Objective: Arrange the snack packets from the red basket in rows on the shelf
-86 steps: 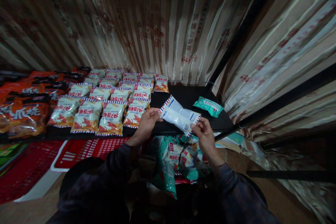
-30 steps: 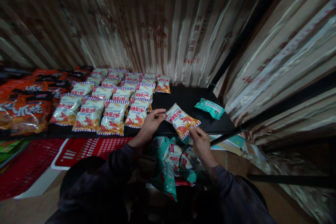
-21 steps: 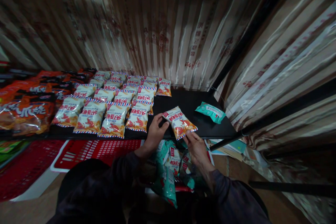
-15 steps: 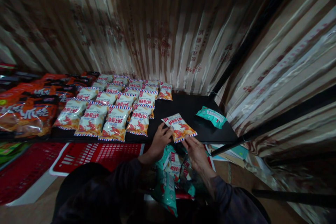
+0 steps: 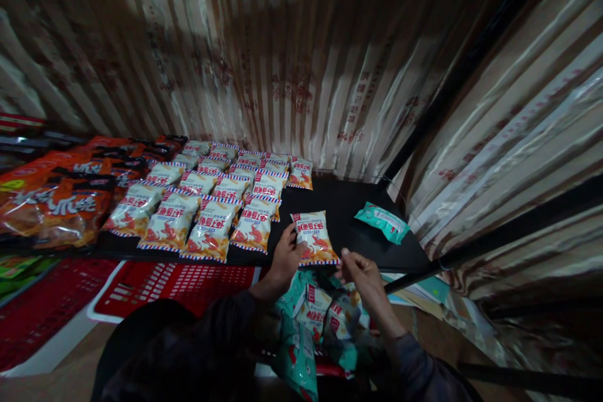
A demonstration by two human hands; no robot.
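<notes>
A white and orange snack bag (image 5: pixel 315 235) lies face up at the front edge of the black shelf (image 5: pixel 348 195). My left hand (image 5: pixel 286 259) grips its left edge, with the thumb over the front. At the lower right corner, my right hand (image 5: pixel 362 273) pinches the bag between thumb and fingertips. Rows of matching bags (image 5: pixel 211 229) stand to the left, overlapping one another. Below my hands, a heap of teal snack bags (image 5: pixel 296 352) and more white and orange bags (image 5: pixel 315 313) sits in a container mostly hidden by them.
A lone teal bag (image 5: pixel 382 222) lies at the shelf's right end. Orange and black snack bags (image 5: pixel 75 207) fill the left side. Red baskets (image 5: pixel 174 282) sit below the shelf. Black frame posts (image 5: pixel 424 100) and a striped curtain (image 5: pixel 301 63) close off the back and right.
The snack bag has turned from slanted to nearly square with the shelf edge and come down onto it. My right hand has shifted right to the bag's corner.
</notes>
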